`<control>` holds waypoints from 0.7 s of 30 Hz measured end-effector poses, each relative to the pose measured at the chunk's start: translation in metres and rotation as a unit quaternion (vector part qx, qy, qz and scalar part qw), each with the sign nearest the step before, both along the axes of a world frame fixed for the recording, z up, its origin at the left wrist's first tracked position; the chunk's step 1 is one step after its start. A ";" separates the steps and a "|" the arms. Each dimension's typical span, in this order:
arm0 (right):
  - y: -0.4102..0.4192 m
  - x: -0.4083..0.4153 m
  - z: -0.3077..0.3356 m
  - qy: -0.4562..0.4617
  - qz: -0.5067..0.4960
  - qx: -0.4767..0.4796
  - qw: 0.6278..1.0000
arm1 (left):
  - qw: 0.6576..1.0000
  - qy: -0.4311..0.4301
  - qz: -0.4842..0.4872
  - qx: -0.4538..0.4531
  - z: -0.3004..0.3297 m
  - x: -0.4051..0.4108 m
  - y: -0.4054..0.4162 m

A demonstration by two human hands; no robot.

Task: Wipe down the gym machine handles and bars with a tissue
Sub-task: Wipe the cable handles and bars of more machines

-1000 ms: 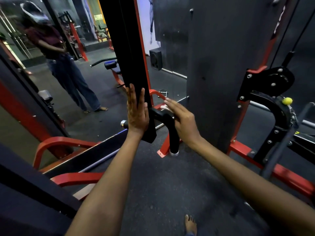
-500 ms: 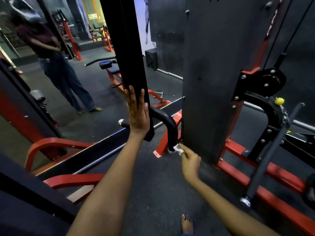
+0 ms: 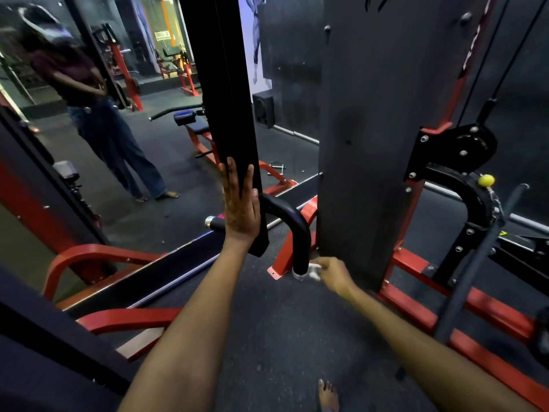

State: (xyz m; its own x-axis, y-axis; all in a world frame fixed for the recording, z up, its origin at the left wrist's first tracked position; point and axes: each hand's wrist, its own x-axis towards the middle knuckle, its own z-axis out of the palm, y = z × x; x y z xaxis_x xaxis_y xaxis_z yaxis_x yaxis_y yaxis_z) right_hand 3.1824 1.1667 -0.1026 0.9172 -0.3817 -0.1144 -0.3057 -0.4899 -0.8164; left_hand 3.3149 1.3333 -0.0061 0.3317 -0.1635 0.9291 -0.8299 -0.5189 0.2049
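Note:
A curved black padded handle [image 3: 292, 224] hangs from a black upright bar [image 3: 228, 114] in the middle of the head view. My left hand [image 3: 240, 206] presses flat against that upright bar, fingers straight and pointing up. My right hand [image 3: 334, 273] pinches a small white tissue [image 3: 313, 270] against the handle's chrome lower end [image 3: 298, 275]. A second chrome end [image 3: 210, 222] of the handle pokes out to the left of my left hand.
A tall dark weight-stack shroud [image 3: 365, 129] stands right of the handle on a red frame [image 3: 475, 307]. A pulley bracket with a yellow knob [image 3: 486, 180] and a loose black bar [image 3: 475, 263] sit at right. A mirror [image 3: 89, 144] at left reflects a standing person. My bare foot [image 3: 328, 396] is below.
My right hand slid from the top bend of the handle down its vertical part to the chrome lower end, with the tissue now showing. My left hand stayed on the upright bar.

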 end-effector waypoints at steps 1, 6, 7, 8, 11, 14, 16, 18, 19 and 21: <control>0.000 -0.002 0.008 -0.054 -0.055 0.001 0.997 | 1.000 -0.001 -0.003 0.001 0.000 -0.001 0.001; 0.016 -0.010 0.075 -0.500 0.075 -0.201 0.839 | 1.000 -0.003 -0.009 0.001 0.001 -0.001 0.002; 0.014 -0.004 0.073 -0.505 0.160 -0.324 0.784 | 1.000 0.002 -0.013 0.003 0.001 -0.001 0.002; 0.011 0.002 0.065 -0.486 0.214 -0.436 0.726 | 1.000 0.005 -0.015 0.002 0.001 -0.001 0.002; 0.001 0.013 0.032 -0.390 0.264 -0.617 0.631 | 1.000 0.003 -0.015 -0.004 0.000 -0.003 0.002; 0.007 0.006 0.018 -0.297 0.277 -0.672 0.619 | 1.000 -0.001 -0.013 0.000 0.003 -0.002 0.001; 0.014 0.005 0.007 -0.246 0.288 -0.700 0.606 | 1.000 0.001 -0.006 0.001 0.002 0.000 -0.001; 0.015 0.005 -0.006 -0.215 0.302 -0.699 0.611 | 1.000 0.003 -0.001 -0.005 0.002 0.001 -0.004; 0.011 0.004 -0.013 -0.220 0.305 -0.695 0.614 | 1.000 0.001 -0.001 -0.005 0.002 0.001 -0.005; -0.003 -0.004 -0.025 -0.223 0.335 -0.677 0.616 | 1.000 -0.004 -0.002 -0.002 0.002 0.002 -0.006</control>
